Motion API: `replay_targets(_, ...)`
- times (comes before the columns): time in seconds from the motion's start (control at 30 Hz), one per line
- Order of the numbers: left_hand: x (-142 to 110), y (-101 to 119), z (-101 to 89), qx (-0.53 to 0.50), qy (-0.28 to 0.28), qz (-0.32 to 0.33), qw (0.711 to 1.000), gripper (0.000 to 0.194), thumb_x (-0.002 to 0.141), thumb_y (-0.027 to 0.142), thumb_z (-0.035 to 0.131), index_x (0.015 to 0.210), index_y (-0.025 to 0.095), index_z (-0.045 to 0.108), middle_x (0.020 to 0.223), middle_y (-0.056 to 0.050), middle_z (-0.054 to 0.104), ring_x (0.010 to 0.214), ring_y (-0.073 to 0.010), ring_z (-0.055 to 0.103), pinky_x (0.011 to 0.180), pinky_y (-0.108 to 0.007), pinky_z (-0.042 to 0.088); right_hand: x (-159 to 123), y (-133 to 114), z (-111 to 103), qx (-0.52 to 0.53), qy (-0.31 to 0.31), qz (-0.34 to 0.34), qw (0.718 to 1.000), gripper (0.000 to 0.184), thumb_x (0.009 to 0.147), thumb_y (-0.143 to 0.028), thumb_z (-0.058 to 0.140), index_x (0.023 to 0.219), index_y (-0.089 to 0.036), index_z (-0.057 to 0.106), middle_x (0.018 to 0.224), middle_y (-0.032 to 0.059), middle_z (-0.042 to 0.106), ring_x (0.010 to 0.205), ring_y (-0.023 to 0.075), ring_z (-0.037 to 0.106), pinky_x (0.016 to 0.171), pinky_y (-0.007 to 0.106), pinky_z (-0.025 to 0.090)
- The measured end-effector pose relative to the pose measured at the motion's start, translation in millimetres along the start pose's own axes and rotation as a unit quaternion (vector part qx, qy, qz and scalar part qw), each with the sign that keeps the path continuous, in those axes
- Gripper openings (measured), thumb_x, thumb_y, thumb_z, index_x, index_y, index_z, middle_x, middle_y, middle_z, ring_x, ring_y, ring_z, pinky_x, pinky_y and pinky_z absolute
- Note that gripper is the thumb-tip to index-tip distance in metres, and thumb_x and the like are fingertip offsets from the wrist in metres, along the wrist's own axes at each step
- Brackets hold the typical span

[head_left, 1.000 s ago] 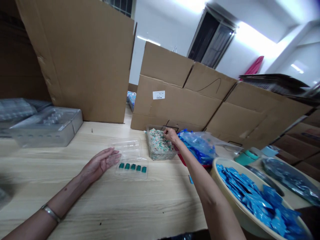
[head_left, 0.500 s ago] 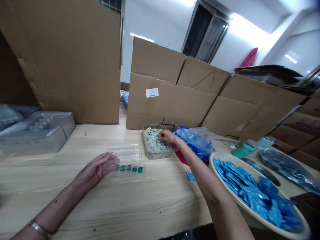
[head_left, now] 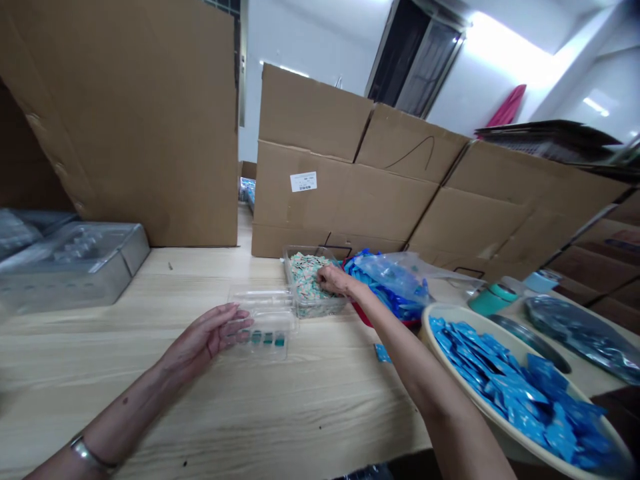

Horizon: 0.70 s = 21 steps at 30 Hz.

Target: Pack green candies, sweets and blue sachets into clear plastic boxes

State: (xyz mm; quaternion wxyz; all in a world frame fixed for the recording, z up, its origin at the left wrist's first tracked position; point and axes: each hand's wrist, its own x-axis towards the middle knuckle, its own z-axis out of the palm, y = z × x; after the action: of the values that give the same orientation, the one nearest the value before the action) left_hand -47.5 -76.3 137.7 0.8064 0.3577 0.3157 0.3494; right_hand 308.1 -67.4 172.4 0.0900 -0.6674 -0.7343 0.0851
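My left hand [head_left: 215,331] grips the left end of a clear plastic case [head_left: 270,320], thumb above and fingers over its edge. The case lies on the table with its lid raised behind. A few dark green squares [head_left: 269,339] show in its front row, and my fingers cover its left part. My right hand [head_left: 334,279] reaches into a clear plastic tub [head_left: 320,308] filled with small pale-green and white pieces [head_left: 306,270]. Its fingers are closed together among these pieces, and what they pinch is hidden.
Right of the tub sits a red tray with blue packets under clear film [head_left: 390,277]. A large cream basin [head_left: 430,327] holds many blue sachets. One blue sachet [head_left: 383,353] lies on the table [head_left: 250,413]. Cardboard [head_left: 340,200] walls the back; clear boxes [head_left: 100,260] stand left.
My left hand has shifted right along with the case's lid, and it now covers more of the green squares. My right hand stays in the tub, with its fingers a little lower.
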Motion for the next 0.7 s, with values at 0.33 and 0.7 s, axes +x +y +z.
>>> replay_targets(0.33, 8, -10, -27.3, -0.026, 0.0, 0.036, 0.999, 0.02, 0.08, 0.01, 0.062, 0.099, 0.015, 0.064, 0.099, -0.01, 0.071, 0.091, -0.0239, 0.069, 0.074, -0.035, 0.06, -12, 17, -15, 0.17, -0.015, 0.043, 0.984, 0.01, 0.069, -0.015, 0.058, 0.077, -0.013, 0.065, 0.063, -0.0024, 0.061, 0.051, 0.0067, 0.051, 0.051, 0.016, 0.04)
replay_targets(0.7, 13, -6, -35.4, -0.041, -0.005, 0.045, 0.998, 0.02, 0.081, 0.01, 0.061, 0.1, 0.015, 0.064, 0.103, -0.011, 0.07, 0.097, -0.0261, 0.067, 0.077, -0.037, 0.059, 5, 15, 3, 0.311, 0.055, 0.138, 0.939, 0.01, 0.07, -0.015, 0.065, 0.072, -0.015, 0.055, 0.054, -0.0033, 0.059, 0.052, 0.01, 0.059, 0.057, 0.022, 0.052)
